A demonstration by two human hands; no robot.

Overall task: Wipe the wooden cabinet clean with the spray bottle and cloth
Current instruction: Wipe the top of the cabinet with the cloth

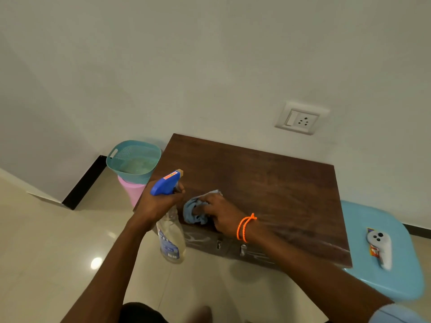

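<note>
Cabinet [256,183] top | right hand [221,213] grip bunches cloth [193,212] | left hand [158,201] grip wraps spray bottle [171,238]

Spray bottle [171,238] neck hidden by left hand [158,201]. Cloth [194,210] partly under right hand [221,213]. Bottle label text too small to read. Pink item [131,190] at 9 o'clock mostly hidden under teal basket [134,160]. Blue stool [382,252] blurred at 3 o'clock.
</note>
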